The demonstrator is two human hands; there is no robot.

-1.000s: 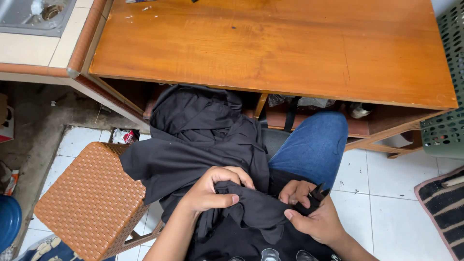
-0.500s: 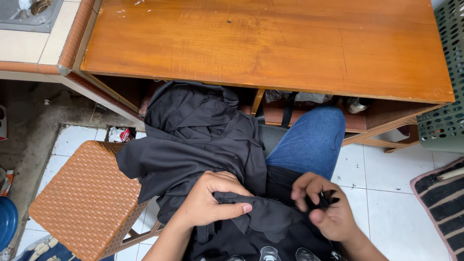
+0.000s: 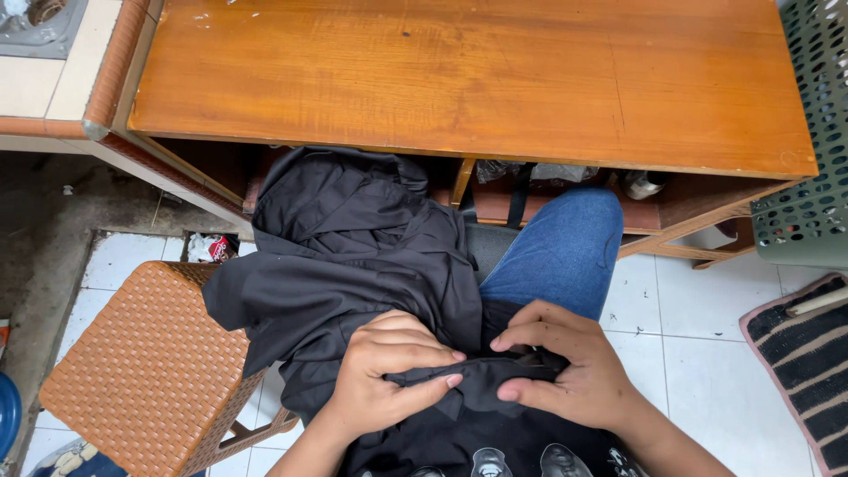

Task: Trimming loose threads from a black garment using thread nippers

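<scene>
The person sits with a black garment [image 3: 353, 256] heaped across their lap, its far end bunched up against the near edge of the wooden surface [image 3: 468, 79]. The left hand [image 3: 389, 375] lies on the near part of the cloth, its fingers [image 3: 424, 353] curled and pressed together, thumb below, pinching a folded strip of the fabric. The right hand [image 3: 565, 367] sits just beside it to the right, fingertips nearly touching the left's, its fingers also curled down and gripping the same dark strip between thumb and fingers. A blue-jeaned knee [image 3: 561, 247] shows to the right of the garment. At the near left stands a brown woven stool [image 3: 146, 362], touching the hanging cloth. A green perforated basket [image 3: 808, 168] stands at the far right, and a striped mat [image 3: 804, 362] lies on the white tiled floor [image 3: 698, 336] below it.
</scene>
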